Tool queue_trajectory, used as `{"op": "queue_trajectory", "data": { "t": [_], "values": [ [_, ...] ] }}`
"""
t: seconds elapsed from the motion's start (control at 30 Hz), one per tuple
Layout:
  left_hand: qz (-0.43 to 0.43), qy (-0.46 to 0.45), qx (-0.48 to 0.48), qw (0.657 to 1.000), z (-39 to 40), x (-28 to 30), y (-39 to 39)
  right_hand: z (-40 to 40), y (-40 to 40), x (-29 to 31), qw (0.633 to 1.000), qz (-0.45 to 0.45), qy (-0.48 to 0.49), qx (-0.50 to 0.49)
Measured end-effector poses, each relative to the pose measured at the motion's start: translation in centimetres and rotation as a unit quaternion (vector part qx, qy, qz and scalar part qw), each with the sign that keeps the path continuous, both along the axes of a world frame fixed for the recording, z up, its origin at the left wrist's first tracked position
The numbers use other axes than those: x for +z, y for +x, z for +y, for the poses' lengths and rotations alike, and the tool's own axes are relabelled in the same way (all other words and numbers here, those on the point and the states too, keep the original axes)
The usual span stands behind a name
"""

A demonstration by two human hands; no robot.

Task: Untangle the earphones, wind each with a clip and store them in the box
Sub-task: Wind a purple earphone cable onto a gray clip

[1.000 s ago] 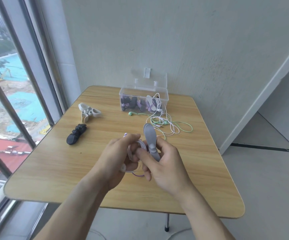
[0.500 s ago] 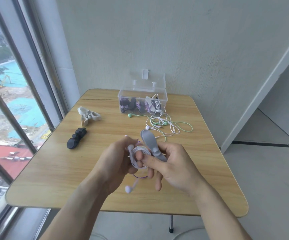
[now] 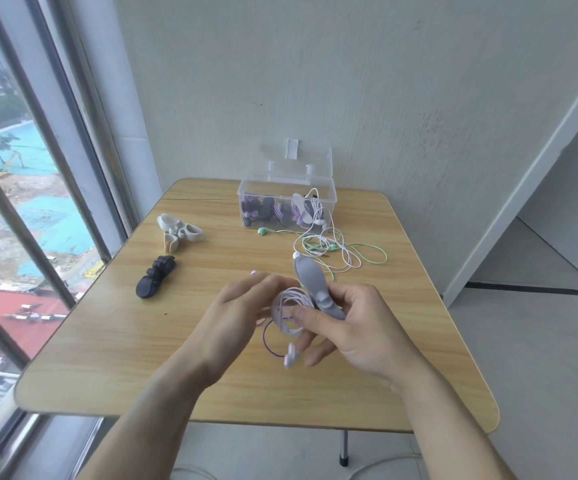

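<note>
- My right hand (image 3: 356, 336) grips the grey clip (image 3: 317, 289), fingers curled round its near end; the clip's far end sticks up and away from me.
- Right thumb presses the white cable coil (image 3: 289, 311) against the clip.
- My left hand (image 3: 242, 315) is at the coil's left side, fingers curled round it; how tightly they close is blurred, so I read it as holding the coil.
- A purple loop of the same cable hangs below the coil, with an earbud (image 3: 291, 359) dangling at its end, above the surface (image 3: 107, 341).
- Both hands are held over the near middle of the surface, not resting on it.
- Far middle: clear box (image 3: 285, 188), lid open and upright, with several wound purple and dark earphones inside.
- Just in front of the box, to its right: loose tangle of white and green earphones (image 3: 336, 249) on the surface, one white strand running into the box.
- Left side: black clip (image 3: 156, 281) lying nearer me, white clips (image 3: 178, 232) farther, close to each other.
- Window (image 3: 21, 168) on the left, wall behind the box.
</note>
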State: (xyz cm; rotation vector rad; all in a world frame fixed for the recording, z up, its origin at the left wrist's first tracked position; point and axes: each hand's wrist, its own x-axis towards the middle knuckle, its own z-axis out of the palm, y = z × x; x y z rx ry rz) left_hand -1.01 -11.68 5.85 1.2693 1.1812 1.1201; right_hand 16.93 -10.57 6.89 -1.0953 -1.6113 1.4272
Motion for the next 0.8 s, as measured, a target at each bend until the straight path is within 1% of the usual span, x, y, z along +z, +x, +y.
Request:
{"op": "queue_trajectory", "data": {
  "t": [0.1,0.17,0.2,0.3,0.4,0.47,0.53,0.6,0.7,0.8],
  "values": [
    [-0.041,-0.035,-0.076,0.996,-0.3,-0.4,1.1,-0.1,0.1,0.4,1.000,0.023,-0.020,-0.005],
    [-0.060,-0.053,-0.090,0.993,-0.6,-0.6,2.1,-0.1,0.4,0.5,0.999,0.011,-0.030,-0.025],
    [-0.048,-0.056,-0.093,0.993,-0.7,-0.8,2.4,-0.1,0.7,0.5,0.999,0.000,-0.031,-0.036],
    [0.036,-0.062,-0.103,0.992,-0.9,-0.7,2.9,0.2,1.6,0.6,0.998,-0.036,-0.026,-0.053],
    [0.125,-0.012,-0.083,0.989,-0.7,-1.3,2.7,0.6,2.2,0.1,0.995,-0.065,-0.028,-0.071],
    [0.173,0.002,-0.067,0.983,-0.5,-1.8,2.5,0.7,2.2,-0.4,0.993,-0.095,-0.026,-0.071],
    [0.191,0.002,-0.057,0.980,-0.5,-1.9,2.5,0.7,1.9,-0.5,0.990,-0.123,-0.021,-0.065],
    [0.209,0.006,-0.071,0.975,-0.6,-1.8,2.5,0.7,1.8,-0.6,0.988,-0.136,-0.020,-0.068],
    [0.260,0.040,-0.076,0.962,-1.0,-1.6,2.4,1.0,1.9,-0.7,0.985,-0.155,-0.040,-0.068],
    [0.246,0.043,-0.088,0.964,-1.1,-1.4,2.3,0.9,1.8,-0.6,0.985,-0.152,-0.052,-0.069]
  ]
}}
